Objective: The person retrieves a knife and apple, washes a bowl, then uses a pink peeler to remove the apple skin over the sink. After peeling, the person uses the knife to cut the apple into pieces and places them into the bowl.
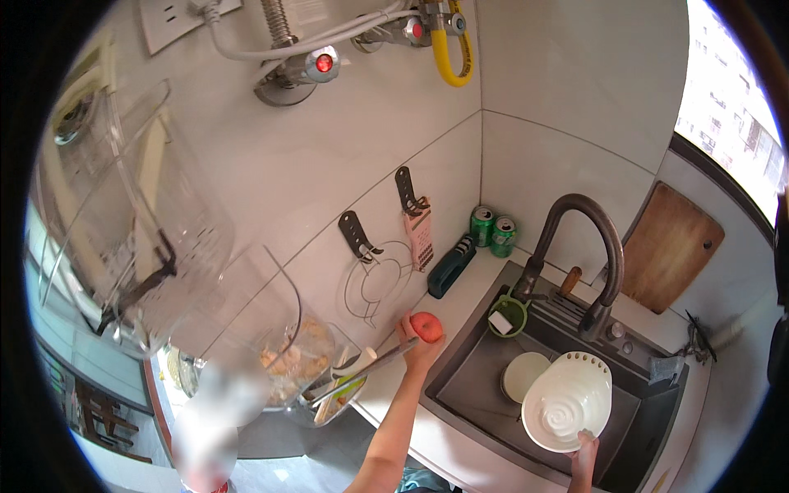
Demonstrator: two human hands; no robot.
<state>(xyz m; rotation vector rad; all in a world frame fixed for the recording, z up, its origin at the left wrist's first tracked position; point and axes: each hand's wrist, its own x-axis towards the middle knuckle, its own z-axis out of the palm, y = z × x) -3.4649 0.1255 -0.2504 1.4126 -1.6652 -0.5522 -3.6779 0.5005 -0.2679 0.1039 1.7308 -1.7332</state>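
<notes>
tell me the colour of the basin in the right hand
The basin is white, best seen in the head view.

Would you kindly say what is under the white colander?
A round cream dish and the grey sink show past the white colander; the dish's covered side and anything directly beneath are hidden.
</notes>
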